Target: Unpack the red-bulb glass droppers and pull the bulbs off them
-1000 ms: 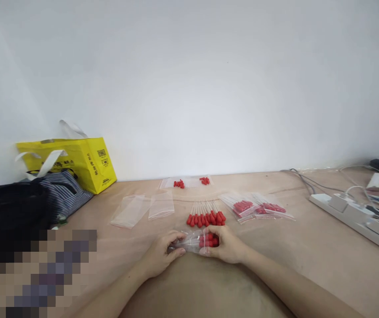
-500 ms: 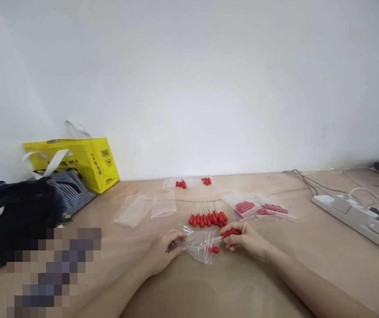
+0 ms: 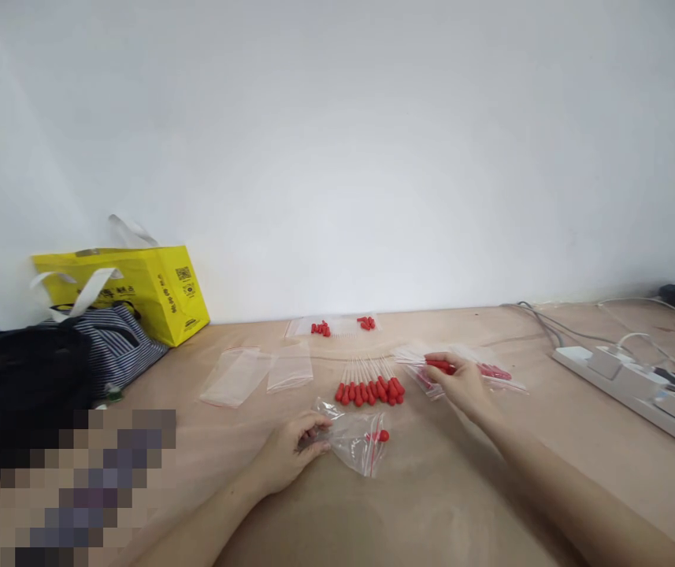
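My left hand [image 3: 290, 449] rests on the table with its fingers pinching the left end of a clear zip bag [image 3: 356, 442]; one red-bulbed dropper [image 3: 380, 435] still lies inside near the bag's mouth. My right hand [image 3: 460, 380] is out to the right, closed round a bunch of red-bulbed droppers [image 3: 439, 365], just above filled bags [image 3: 491, 372] lying on the table. Between the hands, a loose row of droppers [image 3: 369, 388] lies with the red bulbs toward me.
Two empty clear bags [image 3: 257, 372] lie to the left. More red pieces [image 3: 342, 324] sit in bags by the wall. A yellow bag [image 3: 130, 285], a striped cloth [image 3: 113, 342] and a black bag [image 3: 15, 394] fill the left. A white power strip [image 3: 638, 387] with cables runs along the right.
My right hand has pulled a bunch of droppers out of the zip bag and carried them right, over the filled bags. My left hand kept hold of the bag, where one dropper stays.
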### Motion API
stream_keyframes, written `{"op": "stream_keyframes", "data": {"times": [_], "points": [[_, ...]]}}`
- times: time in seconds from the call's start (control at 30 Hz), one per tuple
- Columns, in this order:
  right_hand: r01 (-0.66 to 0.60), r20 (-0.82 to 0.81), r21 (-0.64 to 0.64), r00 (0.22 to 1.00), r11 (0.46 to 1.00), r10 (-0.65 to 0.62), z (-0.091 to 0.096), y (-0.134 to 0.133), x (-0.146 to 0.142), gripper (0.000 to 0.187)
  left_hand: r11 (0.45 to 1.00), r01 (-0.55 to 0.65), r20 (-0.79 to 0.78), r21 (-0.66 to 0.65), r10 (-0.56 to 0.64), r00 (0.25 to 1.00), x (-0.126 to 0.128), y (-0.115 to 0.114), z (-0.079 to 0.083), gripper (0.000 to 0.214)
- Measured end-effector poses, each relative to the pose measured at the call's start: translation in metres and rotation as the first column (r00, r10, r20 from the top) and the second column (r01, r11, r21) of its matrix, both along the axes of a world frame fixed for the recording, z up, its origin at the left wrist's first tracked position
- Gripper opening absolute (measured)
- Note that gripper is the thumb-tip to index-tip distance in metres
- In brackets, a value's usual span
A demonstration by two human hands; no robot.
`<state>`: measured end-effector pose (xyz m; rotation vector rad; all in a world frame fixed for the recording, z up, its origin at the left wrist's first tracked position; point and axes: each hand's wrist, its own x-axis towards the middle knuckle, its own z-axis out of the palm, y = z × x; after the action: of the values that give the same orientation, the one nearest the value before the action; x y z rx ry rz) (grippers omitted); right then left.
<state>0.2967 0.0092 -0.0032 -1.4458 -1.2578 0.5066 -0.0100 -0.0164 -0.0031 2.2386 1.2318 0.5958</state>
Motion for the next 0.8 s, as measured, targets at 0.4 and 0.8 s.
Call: {"op": "stream_keyframes", "data": {"times": [0.4, 0.8], "points": [[0.044, 0.419, -0.062, 0.908, 0.997, -0.014, -0.022, 0.018, -0.044, 0.03, 1.0, -0.001, 0.008, 0.022, 0.001, 1.0, 0.001, -0.001, 0.002, 0.024], [-0.056, 0.44, -0.082, 0.894, 0.995, 0.086, 0.015, -0.003, -0.033, 0.017, 1.0, 0.014, 0.01, 0.012, -0.014, 1.0, 0.002, -0.002, 0.004, 0.024]]}}
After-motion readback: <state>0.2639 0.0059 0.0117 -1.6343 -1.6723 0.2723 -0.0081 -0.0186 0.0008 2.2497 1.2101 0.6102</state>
